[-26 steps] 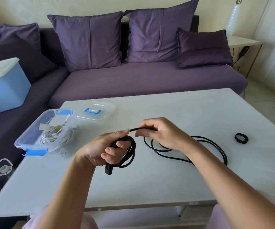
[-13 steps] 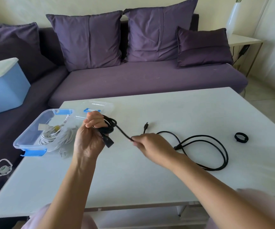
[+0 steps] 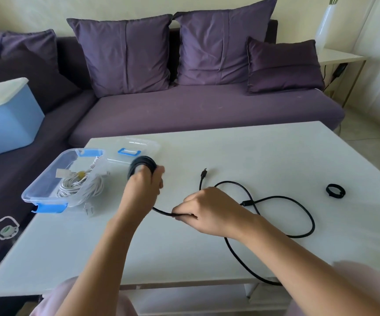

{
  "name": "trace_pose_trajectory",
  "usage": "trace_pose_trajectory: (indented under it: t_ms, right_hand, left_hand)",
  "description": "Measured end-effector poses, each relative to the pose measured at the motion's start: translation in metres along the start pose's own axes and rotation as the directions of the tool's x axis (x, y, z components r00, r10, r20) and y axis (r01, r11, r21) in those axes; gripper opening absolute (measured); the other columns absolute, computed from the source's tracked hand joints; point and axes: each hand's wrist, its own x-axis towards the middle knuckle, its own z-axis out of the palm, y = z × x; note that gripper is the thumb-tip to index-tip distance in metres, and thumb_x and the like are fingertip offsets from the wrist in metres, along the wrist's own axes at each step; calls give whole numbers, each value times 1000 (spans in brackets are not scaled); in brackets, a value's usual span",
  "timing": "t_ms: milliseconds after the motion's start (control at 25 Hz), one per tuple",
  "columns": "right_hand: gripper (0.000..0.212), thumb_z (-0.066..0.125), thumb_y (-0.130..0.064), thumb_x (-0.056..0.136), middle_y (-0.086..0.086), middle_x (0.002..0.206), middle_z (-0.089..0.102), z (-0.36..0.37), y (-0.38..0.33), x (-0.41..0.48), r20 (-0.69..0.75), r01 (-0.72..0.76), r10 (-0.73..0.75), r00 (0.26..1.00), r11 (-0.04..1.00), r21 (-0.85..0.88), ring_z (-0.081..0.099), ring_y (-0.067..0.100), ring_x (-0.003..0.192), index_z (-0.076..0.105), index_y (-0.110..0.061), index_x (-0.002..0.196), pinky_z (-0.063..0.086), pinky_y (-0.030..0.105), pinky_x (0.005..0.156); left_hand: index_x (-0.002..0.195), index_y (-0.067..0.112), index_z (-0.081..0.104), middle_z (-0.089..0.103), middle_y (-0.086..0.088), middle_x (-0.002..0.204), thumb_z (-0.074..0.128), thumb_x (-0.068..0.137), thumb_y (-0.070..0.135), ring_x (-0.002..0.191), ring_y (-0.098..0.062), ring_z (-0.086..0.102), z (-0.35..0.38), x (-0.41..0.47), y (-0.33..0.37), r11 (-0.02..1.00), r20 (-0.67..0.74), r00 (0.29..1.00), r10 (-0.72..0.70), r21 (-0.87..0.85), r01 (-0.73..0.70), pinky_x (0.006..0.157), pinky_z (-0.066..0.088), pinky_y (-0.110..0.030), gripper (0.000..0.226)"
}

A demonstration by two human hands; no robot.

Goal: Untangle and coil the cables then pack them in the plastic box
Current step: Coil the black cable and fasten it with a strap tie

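White table [image 3: 230, 151] before a purple sofa [image 3: 207, 110], seen from the head camera. Gripped in the left hand [image 3: 142, 188]: a small coil [image 3: 142, 158] of black cable [image 3: 275, 197], held up just right of the plastic box [image 3: 34, 195], 1 white cable [image 3: 79, 185] already inside. Pinched in the right hand [image 3: 207, 210], nearer the body: the free run, stretching leftward up to the coil. Behind it, slack looping rightward, then toward the near edge. Hidden under the right forearm: part of that slack. Blurred: left fingers, count of coil turns.

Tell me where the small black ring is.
In the head view, the ring lies on the right side of the table, on its own, just right of the loose loops of the cable.
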Motion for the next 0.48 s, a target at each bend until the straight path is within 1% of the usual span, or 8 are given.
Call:
trace_pose_trajectory:
  t_ms: [80,120,200,240,280,360,400,480]
  right_hand:
    - [16,57,-19,82,-5,70,68,-7,7,-1,-135,-30,28,990,999,-14,59,15,64,72,-21,84,43,22,54]
    - [18,58,-15,77,-7,72,70,-12,14,-2,-223,-59,58,973,998,3,60,13,64,73,-22,83,44,20,55]
    - [25,55,-9,70,-10,73,70,-23,30,-4,-339,-159,171,925,985,64,58,8,61,73,-21,82,44,18,57]
    - [28,54,-6,69,-11,69,68,-31,37,-7,-362,-229,251,898,968,104,55,6,60,74,-21,82,41,18,57]
    - [29,54,-4,68,-13,63,63,-37,44,-10,-378,-294,327,866,945,144,52,2,59,74,-20,82,37,18,56]
    - [29,55,4,68,-19,53,51,-50,56,-16,-427,-391,447,786,895,217,50,-3,56,73,-17,77,30,11,51]
    - [29,54,7,67,-19,50,48,-56,61,-19,-451,-430,496,742,868,249,50,-3,55,72,-16,75,31,11,50]
    - [29,53,10,68,-17,50,50,-64,68,-24,-486,-485,560,671,827,283,51,1,53,69,-14,71,31,11,49]
  left_hand:
    - [72,14,51,53,4,57,38,99,28,44,-5,47,6,-1,-2,985,292,956,-41,170,-10,51,36,-24,33]
    - [72,14,51,52,3,56,36,99,30,44,-9,46,9,-3,-3,984,430,895,-118,170,48,50,35,-23,35]
    - [73,13,52,48,1,51,34,100,37,41,-16,39,9,-11,3,967,667,703,-247,123,224,47,30,-24,40]
    - [71,14,51,44,1,47,34,99,40,40,-16,34,7,-15,8,955,753,610,-246,82,284,46,27,-24,43]
    - [67,14,50,39,1,45,33,99,42,39,-15,28,3,-16,10,945,812,549,-199,10,328,44,24,-23,45]
    - [57,17,46,30,2,41,31,98,40,35,-11,20,-8,-14,13,888,878,477,-40,-188,420,35,20,-18,49]
    - [55,18,45,28,4,39,28,95,37,32,-9,18,-13,-11,12,824,907,417,56,-278,494,32,18,-16,48]
    - [62,18,45,28,6,37,22,95,32,30,-8,17,-21,-6,10,579,898,217,382,-416,702,31,18,-15,43]
